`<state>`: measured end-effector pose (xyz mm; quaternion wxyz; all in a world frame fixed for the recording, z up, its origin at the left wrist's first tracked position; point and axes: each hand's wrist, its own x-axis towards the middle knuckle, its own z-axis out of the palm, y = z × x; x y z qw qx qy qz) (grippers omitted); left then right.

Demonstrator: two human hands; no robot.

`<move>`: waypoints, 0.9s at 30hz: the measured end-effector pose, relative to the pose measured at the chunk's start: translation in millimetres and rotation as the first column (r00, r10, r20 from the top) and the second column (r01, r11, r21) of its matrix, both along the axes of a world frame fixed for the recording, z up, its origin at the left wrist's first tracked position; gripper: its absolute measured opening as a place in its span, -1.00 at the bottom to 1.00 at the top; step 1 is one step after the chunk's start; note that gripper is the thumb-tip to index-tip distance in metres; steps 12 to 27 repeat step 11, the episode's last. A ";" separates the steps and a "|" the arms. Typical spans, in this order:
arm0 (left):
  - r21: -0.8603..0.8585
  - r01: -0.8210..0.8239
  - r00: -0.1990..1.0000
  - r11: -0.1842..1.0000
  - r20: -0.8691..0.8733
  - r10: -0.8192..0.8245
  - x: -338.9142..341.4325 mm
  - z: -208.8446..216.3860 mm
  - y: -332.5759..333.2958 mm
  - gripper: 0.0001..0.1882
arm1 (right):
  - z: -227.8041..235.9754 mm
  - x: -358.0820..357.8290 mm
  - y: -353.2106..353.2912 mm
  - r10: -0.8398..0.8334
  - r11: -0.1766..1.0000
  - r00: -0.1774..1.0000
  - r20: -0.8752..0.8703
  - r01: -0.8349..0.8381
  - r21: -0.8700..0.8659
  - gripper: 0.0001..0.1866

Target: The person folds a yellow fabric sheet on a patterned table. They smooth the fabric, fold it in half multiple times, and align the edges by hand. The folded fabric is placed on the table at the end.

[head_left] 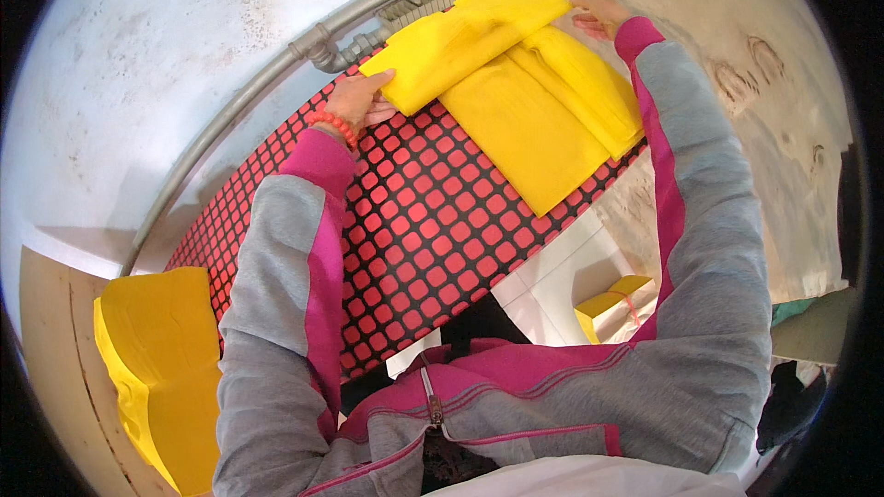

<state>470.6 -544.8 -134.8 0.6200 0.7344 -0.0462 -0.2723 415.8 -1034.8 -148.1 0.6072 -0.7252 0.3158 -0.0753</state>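
Observation:
Between my two hands stretches a folded yellow cloth (474, 32), lying aslant across the far part of the table. My left hand (357, 103) pinches its left end, thumb on top and fingers underneath. At its right end, my right hand (600, 17) grips the corner with fingers partly hidden behind the edge. Beneath it lie more folded yellow cloths (539, 138), layered and reaching toward the table's right edge. The red and black checked table cover (428, 230) shows below and left of them.
Another yellow stack (170, 359) hangs over the left edge, near a wooden board (69, 340). A grey pipe (221, 120) runs along the white wall behind. A plywood panel (737, 110) stands at right. On the floor lies a tied yellow bundle (619, 299).

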 end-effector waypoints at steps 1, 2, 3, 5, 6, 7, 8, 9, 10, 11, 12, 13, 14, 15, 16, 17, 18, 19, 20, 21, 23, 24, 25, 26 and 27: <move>0.019 0.014 1.000 1.000 -0.012 -0.014 1.1 2.0 5.8 -0.65 | 1.8 -4.3 -3.1 -0.005 0.999 1.000 0.025 0.006 -0.050 -0.60; 0.037 0.017 1.000 0.999 -0.026 -0.016 0.2 2.9 11.0 -0.65 | 2.3 -7.3 -3.4 -0.038 0.996 0.998 0.046 0.041 -0.073 -0.58; 0.012 0.011 0.999 1.000 -0.035 -0.010 -0.7 1.8 13.4 -0.71 | 1.8 -9.5 -2.0 0.002 0.997 0.999 0.051 0.002 -0.079 -0.58; -0.012 -0.040 0.999 0.999 -0.020 0.040 -3.2 -1.8 13.2 -0.72 | 5.0 -16.3 -3.6 -0.024 0.999 0.999 0.049 0.026 -0.040 -0.59; -0.032 -0.065 0.998 0.997 -0.021 0.064 -3.8 -3.0 9.6 -0.72 | 5.2 -18.2 -2.0 0.016 0.999 0.999 0.028 -0.014 -0.052 -0.58; -0.054 -0.096 0.995 0.994 -0.039 0.094 -3.7 -3.4 5.2 -0.75 | 2.8 -17.8 2.6 0.024 0.998 1.000 0.000 -0.024 -0.058 -0.57; -0.052 -0.076 0.997 0.996 -0.006 0.076 -4.0 -4.7 2.4 -0.75 | 2.3 -19.0 4.7 0.003 0.999 1.000 -0.031 -0.004 -0.043 -0.56; -0.050 -0.072 0.997 0.996 0.008 0.072 -4.6 -6.8 1.1 -0.74 | 3.5 -21.7 3.9 0.048 0.997 0.999 -0.011 -0.049 -0.060 -0.56; -0.047 -0.070 0.997 0.996 0.019 0.071 -4.5 -8.9 1.6 -0.74 | 3.5 -23.5 4.7 0.066 0.996 0.998 0.005 -0.065 -0.057 -0.56; -0.047 -0.058 0.998 0.997 0.008 0.059 -3.5 -10.3 2.8 -0.75 | 3.0 -24.7 6.2 0.060 0.997 0.998 0.013 -0.059 -0.048 -0.55; -0.047 -0.058 0.998 0.997 0.008 0.059 -3.5 -10.3 2.8 -0.75 | 3.0 -24.7 6.2 0.060 0.997 0.998 0.013 -0.059 -0.048 -0.55; -0.047 -0.058 0.998 0.997 0.008 0.059 -3.5 -10.3 2.8 -0.75 | 3.0 -24.7 6.2 0.060 0.997 0.998 0.013 -0.059 -0.048 -0.55; -0.047 -0.058 0.998 0.997 0.008 0.059 -3.5 -10.3 2.8 -0.75 | 3.0 -24.7 6.2 0.060 0.997 0.998 0.013 -0.059 -0.048 -0.55; -0.047 -0.058 0.998 0.997 0.008 0.059 -3.5 -10.3 2.8 -0.75 | 3.0 -24.7 6.2 0.060 0.997 0.998 0.013 -0.059 -0.048 -0.55; -0.047 -0.058 0.998 0.997 0.008 0.059 -3.5 -10.3 2.8 -0.75 | 3.0 -24.7 6.2 0.060 0.997 0.998 0.013 -0.059 -0.048 -0.55; -0.047 -0.058 0.998 0.997 0.008 0.059 -3.5 -10.3 2.8 -0.75 | 3.0 -24.7 6.2 0.060 0.997 0.998 0.013 -0.059 -0.048 -0.55; -0.047 -0.058 0.998 0.997 0.008 0.059 -3.5 -10.3 2.8 -0.75 | 3.0 -24.7 6.2 0.060 0.997 0.998 0.013 -0.059 -0.048 -0.55; -0.047 -0.058 0.998 0.997 0.008 0.059 -3.5 -10.3 2.8 -0.75 | 3.0 -24.7 6.2 0.060 0.997 0.998 0.013 -0.059 -0.048 -0.55; -0.047 -0.058 0.998 0.997 0.008 0.059 -3.5 -10.3 2.8 -0.75 | 3.0 -24.7 6.2 0.060 0.997 0.998 0.013 -0.059 -0.048 -0.55; -0.047 -0.058 0.998 0.997 0.008 0.059 -3.5 -10.3 2.8 -0.75 | 3.0 -24.7 6.2 0.060 0.997 0.998 0.013 -0.059 -0.048 -0.55; -0.047 -0.058 0.998 0.997 0.008 0.059 -3.5 -10.3 2.8 -0.75 | 3.0 -24.7 6.2 0.060 0.997 0.998 0.013 -0.059 -0.048 -0.55; -0.047 -0.058 0.998 0.997 0.008 0.059 -3.5 -10.3 2.8 -0.75 | 3.0 -24.7 6.2 0.060 0.997 0.998 0.013 -0.059 -0.048 -0.55; -0.047 -0.058 0.998 0.997 0.008 0.059 -3.5 -10.3 2.8 -0.75 | 3.0 -24.7 6.2 0.060 0.997 0.998 0.013 -0.059 -0.048 -0.55; -0.047 -0.058 0.998 0.997 0.008 0.059 -3.5 -10.3 2.8 -0.75 | 3.0 -24.7 6.2 0.060 0.997 0.998 0.013 -0.059 -0.048 -0.55; -0.047 -0.058 0.998 0.997 0.008 0.059 -3.5 -10.3 2.8 -0.75 | 3.0 -24.7 6.2 0.060 0.997 0.998 0.013 -0.059 -0.048 -0.55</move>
